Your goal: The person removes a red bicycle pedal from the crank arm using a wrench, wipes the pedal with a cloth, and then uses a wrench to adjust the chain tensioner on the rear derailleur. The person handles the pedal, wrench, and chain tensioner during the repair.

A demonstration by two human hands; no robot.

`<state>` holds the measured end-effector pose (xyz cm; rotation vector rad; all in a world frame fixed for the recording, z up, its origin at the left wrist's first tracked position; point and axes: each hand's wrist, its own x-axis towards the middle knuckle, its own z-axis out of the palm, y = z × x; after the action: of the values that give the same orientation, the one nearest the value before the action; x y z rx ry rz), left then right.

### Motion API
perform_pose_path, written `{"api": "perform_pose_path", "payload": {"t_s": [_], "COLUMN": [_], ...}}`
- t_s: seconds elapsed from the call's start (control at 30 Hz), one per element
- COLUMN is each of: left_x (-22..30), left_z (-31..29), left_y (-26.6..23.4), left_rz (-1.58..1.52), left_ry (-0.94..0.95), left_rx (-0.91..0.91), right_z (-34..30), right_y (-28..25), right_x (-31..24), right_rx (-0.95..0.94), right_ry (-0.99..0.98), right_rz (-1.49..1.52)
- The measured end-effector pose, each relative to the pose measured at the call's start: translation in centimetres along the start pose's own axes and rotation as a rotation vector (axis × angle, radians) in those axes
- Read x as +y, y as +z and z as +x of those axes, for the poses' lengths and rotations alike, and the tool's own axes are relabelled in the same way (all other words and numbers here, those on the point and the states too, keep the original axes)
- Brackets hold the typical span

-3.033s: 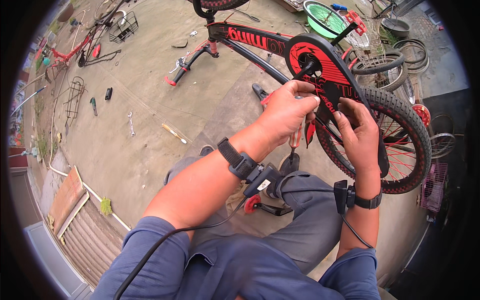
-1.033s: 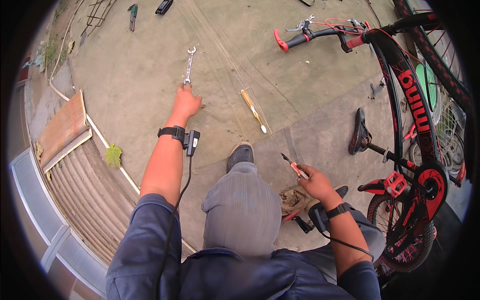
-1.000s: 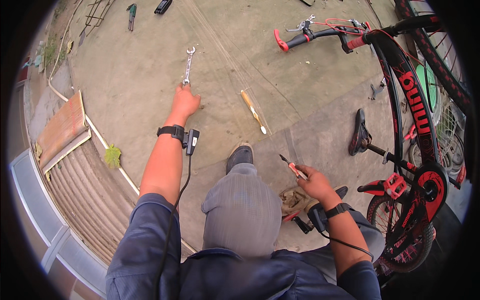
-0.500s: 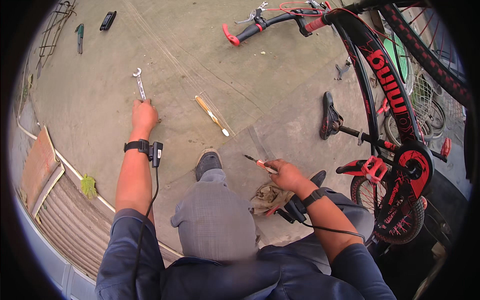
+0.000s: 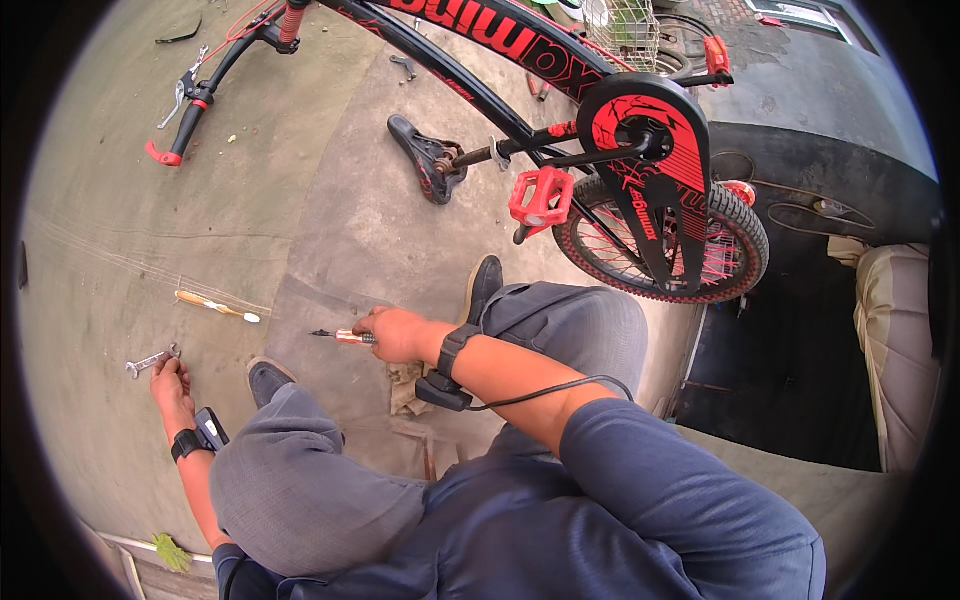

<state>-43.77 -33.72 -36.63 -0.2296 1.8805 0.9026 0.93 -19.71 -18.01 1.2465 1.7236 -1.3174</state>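
Nearest on my feed, the right hand [image 5: 390,334] curls round a red-handled tool [image 5: 352,338], dark tip pointing left, away from the bicycle [image 5: 560,65]. Farther left of the bicycle, the left hand [image 5: 172,386] seems to pinch the wrench [image 5: 149,362]; I can't tell whether it is clear of the floor. Half a second ago those fingers covered its near end; now both ends show, which leaves each hand occupied with a tool. My view has swung too, bringing the bicycle, farthest off, nearer mid-view
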Motion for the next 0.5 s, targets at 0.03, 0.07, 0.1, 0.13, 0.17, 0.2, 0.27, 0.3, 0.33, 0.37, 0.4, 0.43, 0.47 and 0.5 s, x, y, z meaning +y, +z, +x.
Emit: {"api": "perform_pose_path", "payload": {"t_s": [0.03, 0.07, 0.1, 0.13, 0.17, 0.2, 0.27, 0.3, 0.33, 0.37, 0.4, 0.43, 0.47, 0.5], "left_x": [0.2, 0.4, 0.6, 0.9, 1.1, 1.4, 1.2, 1.1, 1.0, 0.7, 0.5, 0.5, 0.5, 0.5], "left_z": [-0.4, -0.7, -0.7, -0.5, 0.0, 0.7, 2.2, 2.9, 3.4, 3.6, 3.5, 3.3, 2.7, 1.9], "left_y": [0.3, 0.3, 0.3, -0.1, -0.5, -1.1, -1.6, -1.8, -2.0, -2.0, -2.0, -1.8, -1.4, -1.1], "left_rz": [0.046, 0.087, 0.127, 0.154, 0.227, 0.298, 0.476, 0.583, 0.703, 0.812, 0.933, 1.072, 1.137, 1.221], "left_ry": [0.018, 0.039, 0.073, 0.102, 0.135, 0.165, 0.223, 0.253, 0.316, 0.409, 0.535, 0.578, 0.649, 0.635], "left_rx": [0.017, 0.051, 0.073, 0.052, 0.016, -0.018, -0.034, -0.011, 0.01, 0.001, -0.01, 0.01, -0.008, 0.007], "right_z": [-0.1, -0.3, -0.5, -0.7, -0.9, -1.1, -1.5, -1.6, -1.7, -1.8, -1.9, -2.1, -2.4, -2.6], "right_y": [-0.1, -0.1, 0.0, -0.1, -0.1, -0.2, -0.1, -0.1, 0.0, 0.0, 0.1, 0.1, 0.1, 0.0], "right_x": [0.2, 0.3, 0.4, 0.7, 1.1, 1.5, 2.5, 3.1, 3.5, 3.9, 4.3, 4.6, 5.0, 5.3], "right_rx": [0.012, 0.029, 0.045, 0.052, 0.056, 0.058, 0.065, 0.083, 0.065, 0.063, 0.058, 0.074, 0.086, 0.086], "right_ry": [-0.002, -0.007, -0.012, -0.005, 0.0, 0.006, 0.007, -0.011, 0.013, 0.018, 0.032, 0.019, 0.015, 0.034], "right_rz": [-0.004, 0.002, 0.014, 0.034, 0.052, 0.068, 0.052, 0.034, 0.065, 0.086, 0.097, 0.134, 0.161, 0.181]}}
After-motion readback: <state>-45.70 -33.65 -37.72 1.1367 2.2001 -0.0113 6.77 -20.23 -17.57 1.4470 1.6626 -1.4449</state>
